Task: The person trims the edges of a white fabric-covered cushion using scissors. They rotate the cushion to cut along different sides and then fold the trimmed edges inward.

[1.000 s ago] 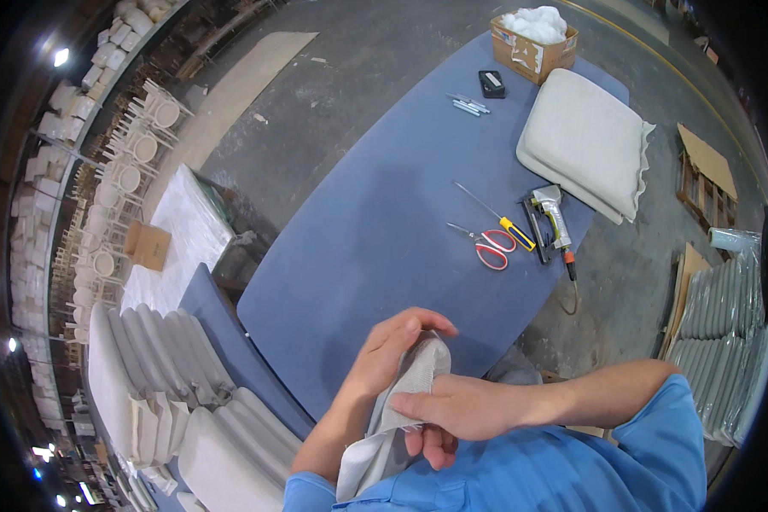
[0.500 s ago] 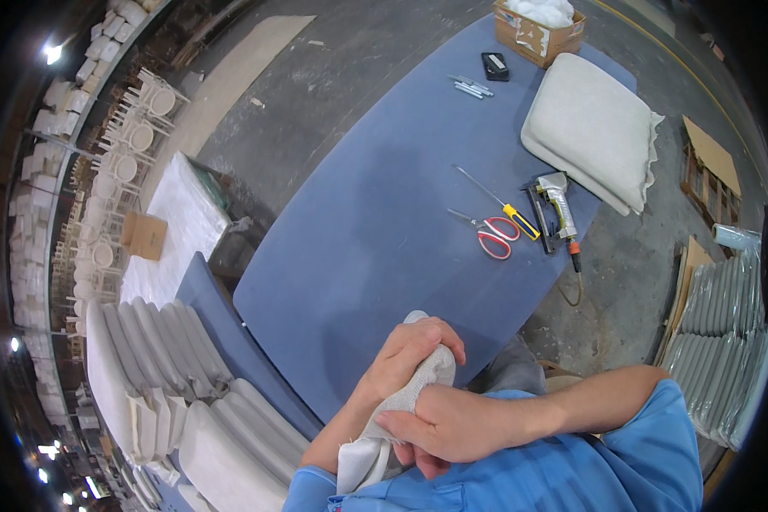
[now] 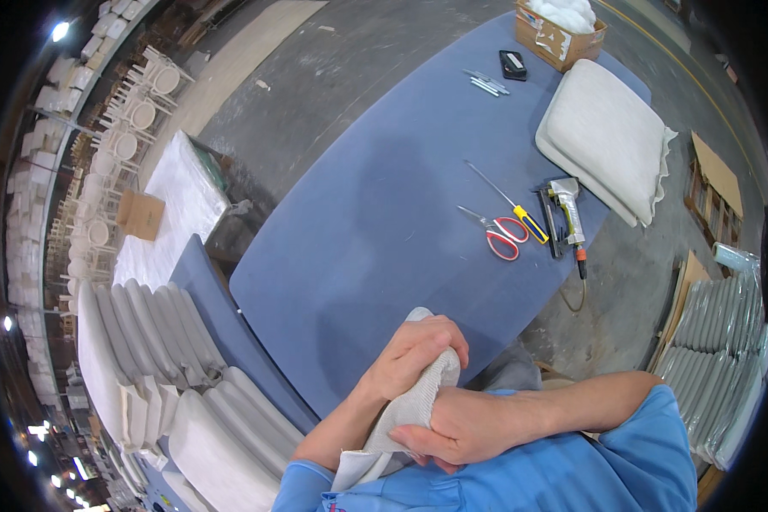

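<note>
My left hand (image 3: 416, 354) is closed over the upper end of a piece of light grey woven fabric (image 3: 408, 408), which looks like a cushion cover seen edge-on. Lower down, my right hand (image 3: 478, 427) grips the same fabric from the right, its thumb pressed along it. The lower end of the cloth lies against my blue shirt, and much of it is hidden by my hands. Beyond my hands on the blue table (image 3: 341, 222) lie red-handled scissors (image 3: 503, 241), a yellow-handled screwdriver (image 3: 529, 222) and a staple gun (image 3: 565, 209) with a hose.
Two or so pale cushions (image 3: 606, 141) lie at the table's far right. Behind them stands a cardboard box (image 3: 559, 43) of white stuffing, near a small black box (image 3: 512, 66) and metal strips (image 3: 486, 84). Stacked pads (image 3: 162, 333) rise at my left; plastic-wrapped pads (image 3: 708, 350) stand right.
The view has shifted slightly, so the table items sit a little further right and lower. Both hands keep hold of the fabric with little visible movement.
</note>
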A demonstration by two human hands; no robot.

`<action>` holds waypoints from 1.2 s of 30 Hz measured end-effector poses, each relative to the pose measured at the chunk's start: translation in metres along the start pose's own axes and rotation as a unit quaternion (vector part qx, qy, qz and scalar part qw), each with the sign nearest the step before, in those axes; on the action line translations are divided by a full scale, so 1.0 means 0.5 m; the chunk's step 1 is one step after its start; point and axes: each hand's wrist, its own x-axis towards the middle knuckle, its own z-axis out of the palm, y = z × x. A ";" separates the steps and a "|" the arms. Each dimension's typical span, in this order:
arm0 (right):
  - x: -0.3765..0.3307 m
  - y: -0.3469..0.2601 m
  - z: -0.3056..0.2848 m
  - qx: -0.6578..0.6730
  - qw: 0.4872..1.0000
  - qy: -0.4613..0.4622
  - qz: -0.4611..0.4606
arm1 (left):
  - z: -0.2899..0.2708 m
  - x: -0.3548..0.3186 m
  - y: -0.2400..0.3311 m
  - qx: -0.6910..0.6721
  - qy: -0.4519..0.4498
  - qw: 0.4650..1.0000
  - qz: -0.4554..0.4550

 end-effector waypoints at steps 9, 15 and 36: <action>-0.011 -0.008 -0.002 0.113 0.989 0.017 0.092 | -0.008 0.013 -0.006 0.044 -0.019 0.998 0.036; -0.022 -0.027 -0.013 0.273 0.937 -0.002 0.219 | -0.007 0.010 -0.010 0.023 -0.005 0.999 0.025; -0.040 -0.032 -0.026 0.269 0.927 -0.015 0.260 | -0.022 0.017 0.017 -0.013 -0.122 0.987 0.102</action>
